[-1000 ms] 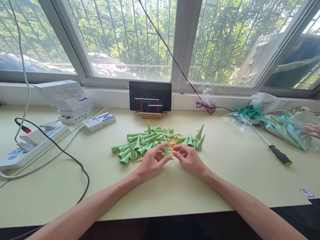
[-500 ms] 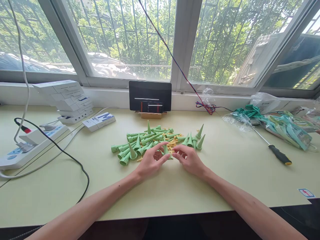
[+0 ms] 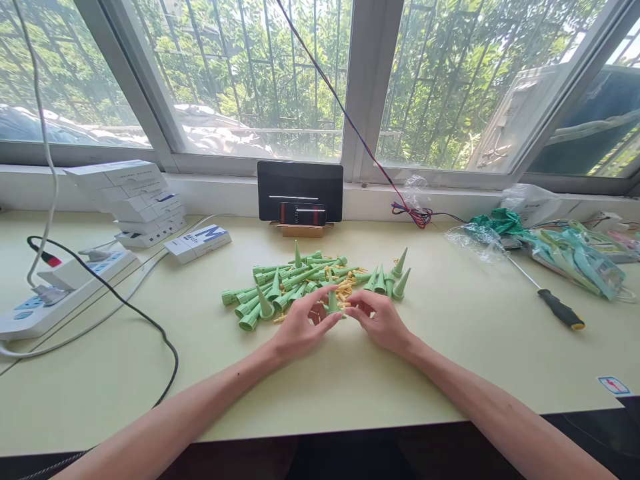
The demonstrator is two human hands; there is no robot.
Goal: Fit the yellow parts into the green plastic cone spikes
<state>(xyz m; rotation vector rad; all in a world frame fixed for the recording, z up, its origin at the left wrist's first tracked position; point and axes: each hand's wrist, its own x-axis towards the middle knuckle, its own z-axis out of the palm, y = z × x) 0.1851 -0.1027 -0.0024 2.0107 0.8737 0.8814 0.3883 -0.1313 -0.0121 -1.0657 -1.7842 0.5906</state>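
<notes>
My left hand (image 3: 304, 323) is closed around a green plastic spike (image 3: 333, 302), which stands point up between thumb and fingers. Close beside it, my right hand (image 3: 381, 320) pinches a small yellow plastic piece (image 3: 345, 305) near the spike's lower end; whether the two touch is hard to tell. Behind the hands lies a pile of green spikes (image 3: 295, 277), most on their sides and some upright. Small yellow pieces (image 3: 346, 285) are scattered at the right part of the pile. Several upright spikes (image 3: 399, 263) stand at its right end.
A dark tablet (image 3: 300, 183) with a phone (image 3: 314, 215) before it leans by the window. To the left are stacked white boxes (image 3: 145, 200), a flat box (image 3: 198, 243) and a power strip (image 3: 107, 267). Rightward lie a screwdriver (image 3: 560, 308) and plastic bags (image 3: 575, 260).
The green spike in my left hand has shifted very slightly to the right and is more upright. Both hands stay almost in place; the pile is unchanged.
</notes>
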